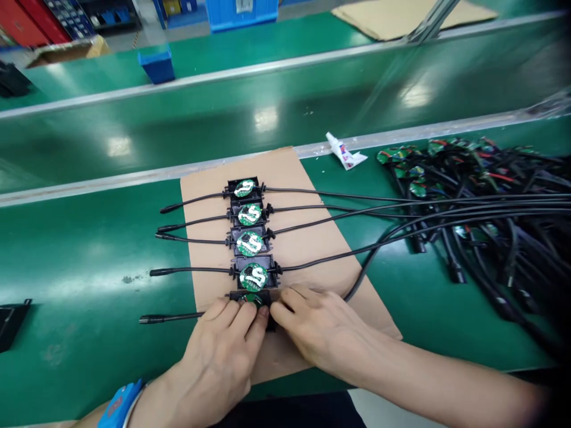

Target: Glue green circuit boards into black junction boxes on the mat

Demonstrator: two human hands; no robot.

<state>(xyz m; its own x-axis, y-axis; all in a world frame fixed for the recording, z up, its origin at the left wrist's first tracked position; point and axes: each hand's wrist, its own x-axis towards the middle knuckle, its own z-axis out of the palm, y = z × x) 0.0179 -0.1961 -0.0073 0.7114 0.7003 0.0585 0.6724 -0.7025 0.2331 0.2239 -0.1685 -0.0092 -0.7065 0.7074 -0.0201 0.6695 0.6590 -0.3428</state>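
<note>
Several small black plastic housings stand in a column on a cardboard sheet [285, 169]. Each of the upper ones, such as this housing [272, 261], carries a round green circuit board [253, 277] with white paste on it and a black cable leaving either side. My left hand [227, 339] bends its fingers over the nearest housing [236, 294], gripping it by the circuit board [254, 299] inside. At that housing's right end, my right hand [314, 321] has thumb and fingers closed around the black cable [363, 273] where it enters. The fingertips partly cover the board and the cable entry.
A tangled pile of black cables with green boards [482, 226] lies at the right. Near the bench's back ledge is a crumpled white tube [343, 151]. A black plastic part [13, 324] sits at the left edge; a blue bin [156, 64] stands beyond the ledge.
</note>
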